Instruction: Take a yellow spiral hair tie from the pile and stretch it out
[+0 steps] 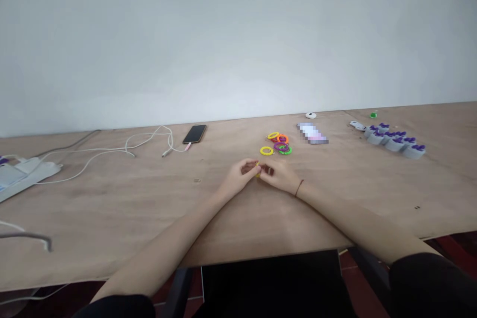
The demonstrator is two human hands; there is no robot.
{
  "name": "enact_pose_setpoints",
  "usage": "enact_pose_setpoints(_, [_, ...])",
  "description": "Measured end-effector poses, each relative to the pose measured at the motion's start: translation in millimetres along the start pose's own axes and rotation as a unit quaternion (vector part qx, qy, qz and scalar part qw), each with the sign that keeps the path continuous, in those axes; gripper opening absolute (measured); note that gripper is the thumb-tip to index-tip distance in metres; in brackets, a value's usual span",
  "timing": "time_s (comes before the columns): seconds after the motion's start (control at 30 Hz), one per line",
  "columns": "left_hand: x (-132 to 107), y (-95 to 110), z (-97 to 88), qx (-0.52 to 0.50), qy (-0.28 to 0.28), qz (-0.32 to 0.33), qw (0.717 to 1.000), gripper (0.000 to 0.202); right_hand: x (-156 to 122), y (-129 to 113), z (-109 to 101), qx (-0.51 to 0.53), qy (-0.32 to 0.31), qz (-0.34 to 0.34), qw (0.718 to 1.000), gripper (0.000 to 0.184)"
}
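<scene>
My left hand [241, 175] and my right hand [278, 176] meet on the wooden table [112, 208], fingers curled and pinched together around a small yellow coil ring [257, 169]. Only a sliver of the ring shows between the fingertips. A thin red band sits on my right wrist. Just beyond the hands lies a small heap of coil rings [278, 144] in yellow, orange, purple and green.
A black phone [194, 133] with a white cable lies at the back left. A white power strip [22, 174] sits at the far left. Grey cups with purple tops [395, 140] stand at the back right, near a pixelated flat item [312, 132].
</scene>
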State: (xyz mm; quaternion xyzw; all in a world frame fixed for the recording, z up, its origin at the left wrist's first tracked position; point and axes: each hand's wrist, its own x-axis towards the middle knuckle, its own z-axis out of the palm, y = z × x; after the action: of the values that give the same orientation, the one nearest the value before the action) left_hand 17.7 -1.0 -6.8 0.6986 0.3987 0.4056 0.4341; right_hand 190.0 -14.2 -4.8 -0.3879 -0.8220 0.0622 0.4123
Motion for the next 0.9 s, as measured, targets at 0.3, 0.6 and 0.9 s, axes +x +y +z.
enact_pose_setpoints(0.3, [-3.6, 5.4, 5.2, -0.057, -0.013, -0.012, 0.998, 0.028, -2.3, -5.7, -1.3, -0.1, 0.018, -0.031, 0.994, 0.01])
enact_pose_setpoints(0.6, [-3.8, 7.2, 5.9, -0.051, 0.004, -0.007, 0.999, 0.026, -2.8, -9.4, 0.0, -0.138, 0.027, -0.025, 0.99, 0.01])
enact_pose_setpoints(0.9, [-3.4, 10.8, 7.8, -0.035, 0.015, -0.016, 0.999, 0.02, -3.5, -12.2, 2.4, -0.159, 0.032, -0.029, 0.986, 0.009])
